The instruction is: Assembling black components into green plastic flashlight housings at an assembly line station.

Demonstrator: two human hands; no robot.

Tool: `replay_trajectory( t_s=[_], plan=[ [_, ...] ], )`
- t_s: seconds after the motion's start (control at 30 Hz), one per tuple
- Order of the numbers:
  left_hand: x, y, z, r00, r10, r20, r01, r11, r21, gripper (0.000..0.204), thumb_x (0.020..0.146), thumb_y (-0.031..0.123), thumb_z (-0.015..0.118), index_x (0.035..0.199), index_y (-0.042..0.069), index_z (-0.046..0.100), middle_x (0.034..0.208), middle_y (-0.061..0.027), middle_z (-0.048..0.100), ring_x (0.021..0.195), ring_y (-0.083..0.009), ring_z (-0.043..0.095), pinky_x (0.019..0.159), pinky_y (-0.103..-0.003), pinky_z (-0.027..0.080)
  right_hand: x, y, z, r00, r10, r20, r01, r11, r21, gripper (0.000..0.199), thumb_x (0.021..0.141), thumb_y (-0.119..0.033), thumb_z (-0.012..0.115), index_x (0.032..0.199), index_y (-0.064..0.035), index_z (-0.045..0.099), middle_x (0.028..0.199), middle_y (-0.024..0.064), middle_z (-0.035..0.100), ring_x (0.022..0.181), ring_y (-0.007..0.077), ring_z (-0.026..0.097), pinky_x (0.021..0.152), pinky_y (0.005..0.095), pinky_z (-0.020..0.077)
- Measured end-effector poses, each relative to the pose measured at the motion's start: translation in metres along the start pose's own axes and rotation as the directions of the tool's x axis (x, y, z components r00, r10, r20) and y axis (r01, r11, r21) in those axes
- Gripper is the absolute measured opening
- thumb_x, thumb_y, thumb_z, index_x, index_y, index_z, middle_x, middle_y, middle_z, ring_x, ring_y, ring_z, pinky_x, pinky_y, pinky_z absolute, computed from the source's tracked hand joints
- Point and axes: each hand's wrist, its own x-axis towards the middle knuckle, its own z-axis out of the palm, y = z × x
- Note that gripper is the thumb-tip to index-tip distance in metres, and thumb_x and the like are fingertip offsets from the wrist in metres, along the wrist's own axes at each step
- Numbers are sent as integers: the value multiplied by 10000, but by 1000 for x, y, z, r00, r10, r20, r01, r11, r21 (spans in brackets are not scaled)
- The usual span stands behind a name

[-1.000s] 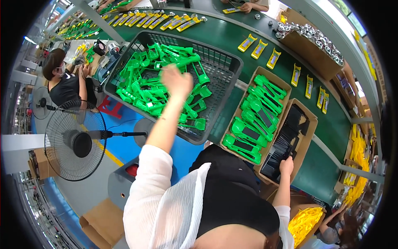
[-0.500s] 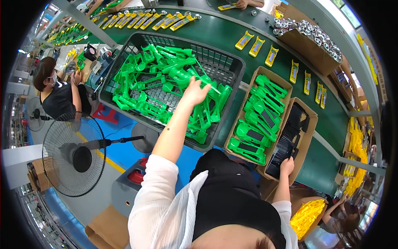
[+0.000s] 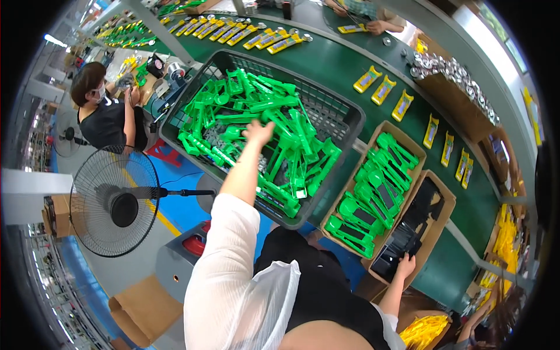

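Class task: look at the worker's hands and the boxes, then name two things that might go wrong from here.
1. The left hand reaches into tangled green plastic parts in the grey crate; several may snag and lift together.
2. The right hand rests on the cardboard box of black parts at the bench edge; pressing could tip it.

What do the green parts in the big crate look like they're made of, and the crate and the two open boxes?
Green parts: likely moulded plastic, uniform bright colour, slight gloss. Crate: probably dark plastic, with lattice walls. Boxes: brown cardboard, matte, with raw edges.
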Motion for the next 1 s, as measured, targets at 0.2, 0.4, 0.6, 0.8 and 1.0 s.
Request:
replay_trajectory(
  t_s=[0.2, 0.4, 0.6, 0.8, 1.0],
  plan=[
    [-76, 64, -75, 714, 629, 308, -668, 744, 29, 653, 768, 447, 558, 1299, 95, 417, 1403, -279, 178, 1264, -452, 253, 1039, -520, 221, -32, 6, -2, 983, -3, -184, -33, 981, -190, 276, 861, -211, 519, 1010, 13, 578, 721, 125, 626, 585, 214, 591, 571, 351, 452],
    [53, -17, -184, 871, 349, -346, -185, 884, 429, 548, 769, 455, 574, 1074, 3, 516, 1009, -156, 579, 986, -326, 542, 769, -451, 476, -71, -29, 1, 940, -109, -324, -14, 935, -354, 410, 879, -280, 494, 1143, 34, 521, 1090, 231, 574, 999, 388, 535, 842, 402, 416],
    [96, -61, -149, 942, 147, -301, -22, 923, 384, 697, 691, 458, 617, 1058, -105, 430, 1059, -204, 476, 1016, -320, 437, 889, -396, 379, -96, -90, 15, 953, -92, -289, 49, 987, -153, 305, 889, -234, 494, 1019, 32, 566, 939, 125, 647, 854, 232, 593, 773, 325, 434],
    [34, -21, -183, 888, 393, 238, -392, 918, -54, 645, 714, 488, 586, 1045, -63, 535, 963, -207, 562, 887, -347, 541, 812, -430, 434, -127, -129, 35, 951, -207, -231, 147, 957, -251, 316, 885, -253, 497, 1070, -6, 566, 960, 164, 635, 866, 290, 600, 758, 355, 449],
    [185, -80, -141, 998, 17, 52, -16, 1000, -17, 843, 736, 668, 472, 1302, 53, 366, 1375, -191, 306, 1278, -373, 258, 1005, -546, 245, -138, -161, 45, 941, -281, -188, 222, 932, -285, 338, 880, -262, 530, 1088, 3, 556, 947, 186, 627, 845, 289, 602, 762, 348, 453]
  ],
)
